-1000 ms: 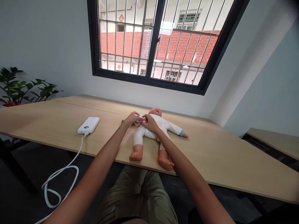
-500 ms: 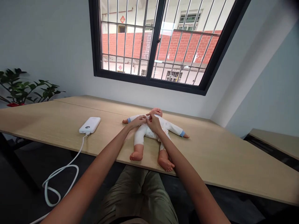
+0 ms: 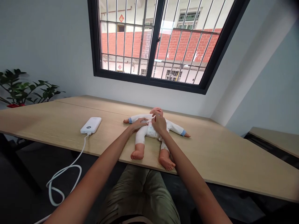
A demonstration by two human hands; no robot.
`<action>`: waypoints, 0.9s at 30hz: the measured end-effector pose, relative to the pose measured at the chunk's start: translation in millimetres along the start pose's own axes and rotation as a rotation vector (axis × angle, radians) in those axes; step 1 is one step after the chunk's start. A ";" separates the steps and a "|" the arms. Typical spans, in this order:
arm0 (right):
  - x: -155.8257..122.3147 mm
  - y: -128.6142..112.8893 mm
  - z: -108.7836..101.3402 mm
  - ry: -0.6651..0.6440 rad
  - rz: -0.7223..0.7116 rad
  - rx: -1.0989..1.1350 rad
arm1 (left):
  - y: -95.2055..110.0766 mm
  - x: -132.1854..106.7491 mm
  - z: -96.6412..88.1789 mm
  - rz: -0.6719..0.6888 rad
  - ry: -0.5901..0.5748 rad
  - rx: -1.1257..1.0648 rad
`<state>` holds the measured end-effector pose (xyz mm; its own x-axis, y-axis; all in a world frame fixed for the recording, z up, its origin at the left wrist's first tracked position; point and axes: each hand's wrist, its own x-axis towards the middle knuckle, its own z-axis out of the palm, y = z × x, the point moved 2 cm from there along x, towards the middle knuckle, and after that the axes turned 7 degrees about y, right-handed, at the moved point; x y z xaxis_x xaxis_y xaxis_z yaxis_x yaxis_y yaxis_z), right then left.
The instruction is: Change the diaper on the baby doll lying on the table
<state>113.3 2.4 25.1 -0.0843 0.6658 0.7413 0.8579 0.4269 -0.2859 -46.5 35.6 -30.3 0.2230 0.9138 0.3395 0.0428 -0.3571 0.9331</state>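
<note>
A baby doll lies on its back on the table, head towards the window and bare feet towards me. It wears a white outfit with blue cuffs. My left hand rests against the side of the doll's body, its fingers stretched out. At the upper chest, my right hand has its fingers bent and pinched together on the doll's white clothing. The fingertips are small here, and the right hand covers part of the chest and neck.
To the left on the wooden table lies a white power bank. Its white cable hangs over the front edge in loops. A barred window is behind the table, and a leafy plant stands at the far left.
My right hand has shifted a little right and up along the doll's chest, apart from my left hand. The left hand's fingers now lie flatter on the doll's side.
</note>
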 end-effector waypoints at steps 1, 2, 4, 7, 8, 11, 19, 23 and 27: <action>0.1 3.4 1.4 -0.030 0.014 -0.011 | 2.1 -1.7 0.8 -0.019 -0.019 -0.036; 0.0 6.6 3.1 -0.061 0.035 -0.014 | 4.1 -3.3 1.5 -0.033 -0.036 -0.070; -0.3 12.1 6.6 -0.109 0.086 -0.012 | 7.2 -5.8 2.0 -0.049 -0.055 -0.117; -0.9 17.8 10.6 -0.132 0.137 0.012 | 9.5 -8.5 1.6 -0.083 -0.046 -0.147; -1.1 19.2 11.4 -0.131 0.150 0.035 | 10.2 -9.5 1.6 -0.096 -0.047 -0.158; -1.3 23.0 12.3 -0.127 0.183 0.137 | 14.7 -13.5 3.2 -0.112 -0.094 -0.229; 3.1 41.8 16.8 -0.050 0.312 0.340 | 37.4 -23.4 13.3 -0.115 -0.117 -0.271; 1.5 54.2 23.7 -0.025 0.375 0.450 | 33.7 -16.3 17.0 -0.124 -0.055 -0.135; -3.7 57.7 24.0 -0.009 0.386 0.517 | 27.6 -11.0 19.2 -0.103 0.001 -0.117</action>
<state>151.0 39.3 -8.7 0.1754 0.8346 0.5222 0.4724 0.3940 -0.7884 -29.1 11.9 -10.6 0.2223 0.9446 0.2415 -0.0482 -0.2367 0.9704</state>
